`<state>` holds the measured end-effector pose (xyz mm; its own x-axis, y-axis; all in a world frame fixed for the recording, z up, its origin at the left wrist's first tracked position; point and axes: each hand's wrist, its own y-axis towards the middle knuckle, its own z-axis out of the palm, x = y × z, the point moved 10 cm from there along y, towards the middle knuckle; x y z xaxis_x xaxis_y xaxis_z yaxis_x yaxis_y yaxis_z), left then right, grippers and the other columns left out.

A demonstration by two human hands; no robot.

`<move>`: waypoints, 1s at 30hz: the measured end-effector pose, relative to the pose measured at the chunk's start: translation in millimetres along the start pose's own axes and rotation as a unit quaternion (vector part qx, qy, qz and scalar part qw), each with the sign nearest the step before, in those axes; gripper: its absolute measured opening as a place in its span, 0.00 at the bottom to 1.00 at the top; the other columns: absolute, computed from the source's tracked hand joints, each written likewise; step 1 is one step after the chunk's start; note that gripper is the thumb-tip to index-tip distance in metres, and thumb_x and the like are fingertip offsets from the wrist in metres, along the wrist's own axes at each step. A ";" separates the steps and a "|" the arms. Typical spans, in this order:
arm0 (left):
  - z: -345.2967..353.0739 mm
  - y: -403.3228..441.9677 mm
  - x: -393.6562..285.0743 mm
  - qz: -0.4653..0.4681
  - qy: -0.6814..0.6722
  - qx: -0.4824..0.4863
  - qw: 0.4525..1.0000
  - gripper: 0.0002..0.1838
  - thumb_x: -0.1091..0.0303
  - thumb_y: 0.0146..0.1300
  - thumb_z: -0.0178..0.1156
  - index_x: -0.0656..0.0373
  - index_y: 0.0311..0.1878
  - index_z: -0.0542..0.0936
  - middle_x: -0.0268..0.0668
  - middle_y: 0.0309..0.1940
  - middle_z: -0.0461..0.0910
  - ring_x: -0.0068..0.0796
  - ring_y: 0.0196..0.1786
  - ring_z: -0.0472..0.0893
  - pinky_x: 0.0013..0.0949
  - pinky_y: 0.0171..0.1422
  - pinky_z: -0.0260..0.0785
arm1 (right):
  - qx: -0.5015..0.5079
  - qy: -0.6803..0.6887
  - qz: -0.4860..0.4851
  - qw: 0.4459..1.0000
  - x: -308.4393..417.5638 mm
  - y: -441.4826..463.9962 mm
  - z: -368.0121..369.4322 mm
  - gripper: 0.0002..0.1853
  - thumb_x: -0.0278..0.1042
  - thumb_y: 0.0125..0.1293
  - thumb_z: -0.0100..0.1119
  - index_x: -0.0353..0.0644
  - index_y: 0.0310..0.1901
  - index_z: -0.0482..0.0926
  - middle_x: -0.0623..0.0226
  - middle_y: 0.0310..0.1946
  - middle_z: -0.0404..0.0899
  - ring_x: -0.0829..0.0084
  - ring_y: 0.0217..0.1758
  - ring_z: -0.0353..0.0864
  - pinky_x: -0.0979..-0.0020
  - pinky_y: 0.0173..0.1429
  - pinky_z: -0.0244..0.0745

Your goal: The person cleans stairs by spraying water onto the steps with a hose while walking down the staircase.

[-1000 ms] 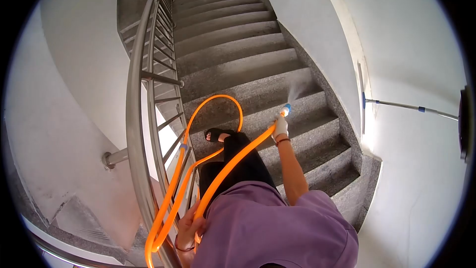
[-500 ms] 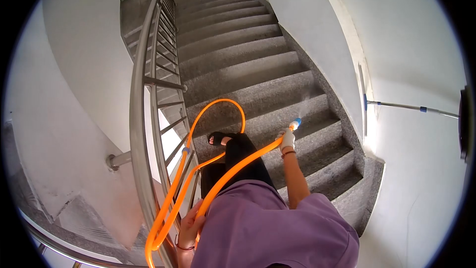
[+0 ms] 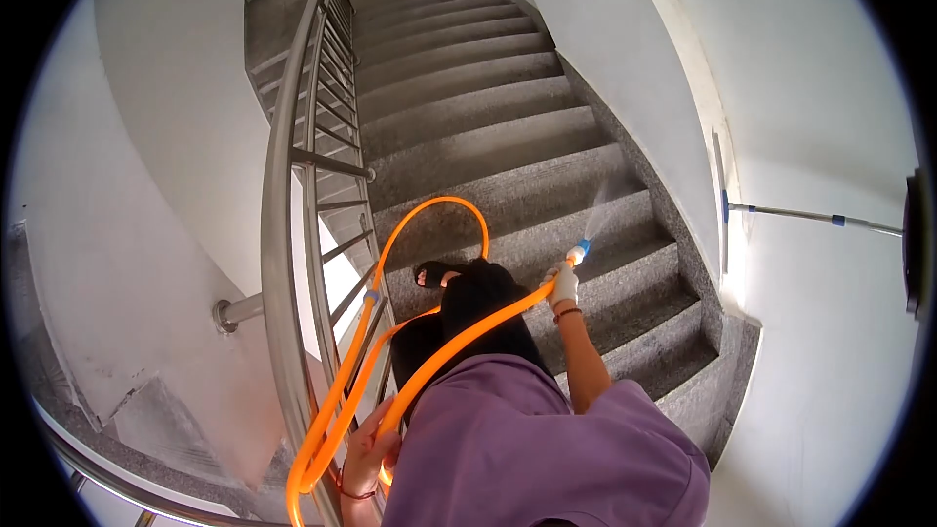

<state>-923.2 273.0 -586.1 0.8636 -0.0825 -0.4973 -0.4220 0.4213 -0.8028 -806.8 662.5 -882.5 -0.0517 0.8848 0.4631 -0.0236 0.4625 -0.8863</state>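
Note:
My right hand (image 3: 563, 285), in a white glove, is closed around the orange hose (image 3: 468, 334) just behind its blue-and-white spray nozzle (image 3: 580, 252). Water sprays from the nozzle toward the stone steps (image 3: 527, 176) ahead. Low beside my purple shirt, my left hand (image 3: 367, 451) has its fingers curled around the hose near the railing. From there the hose loops along the railing and over the steps, with a grey-blue band on one stretch. My foot in a black sandal (image 3: 439, 274) rests on a step inside the loop.
A metal railing (image 3: 280, 234) runs up the left side of the stairs. White walls (image 3: 820, 371) close in the right side, where a long-handled pole with blue joints (image 3: 837, 221) juts across. The flight of steps rises away from me.
The nozzle has tipped slightly down and left, and the spray shows more clearly. The whole view has shifted a little; both hands keep their hold on the hose.

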 end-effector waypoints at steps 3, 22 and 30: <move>2.0 -0.5 0.0 -0.044 0.056 -0.020 0.997 0.30 0.73 0.57 0.54 0.66 0.62 0.57 0.32 0.23 0.72 0.13 0.20 0.67 0.15 0.24 0.59 | 0.011 -0.005 -0.008 1.000 -1.9 -3.3 2.9 0.06 0.34 0.59 0.45 0.45 0.29 0.62 0.71 0.18 0.64 0.77 0.15 0.62 0.74 0.21 0.60; 25.6 -0.4 12.6 -0.072 0.060 0.067 0.993 0.33 0.70 0.57 0.56 0.62 0.64 0.53 0.29 0.21 0.67 0.15 0.20 0.64 0.19 0.25 0.58 | 0.038 -0.036 0.007 0.999 38.1 -21.0 29.9 0.04 0.33 0.58 0.45 0.46 0.29 0.64 0.72 0.18 0.63 0.78 0.15 0.61 0.75 0.21 0.60; 56.8 30.8 1.8 -0.022 0.053 -0.048 0.997 0.35 0.66 0.53 0.60 0.64 0.62 0.57 0.31 0.21 0.69 0.15 0.17 0.64 0.18 0.21 0.56 | 0.040 -0.021 0.087 0.995 72.8 9.2 28.4 0.10 0.36 0.62 0.39 0.39 0.29 0.61 0.63 0.20 0.62 0.67 0.20 0.65 0.51 0.36 0.75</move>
<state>-919.0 337.1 -593.0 0.8498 -0.1959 -0.4895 -0.4137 0.3277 -0.8494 -839.2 729.6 -857.0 -0.1038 0.9474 0.3026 -0.0889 0.2942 -0.9516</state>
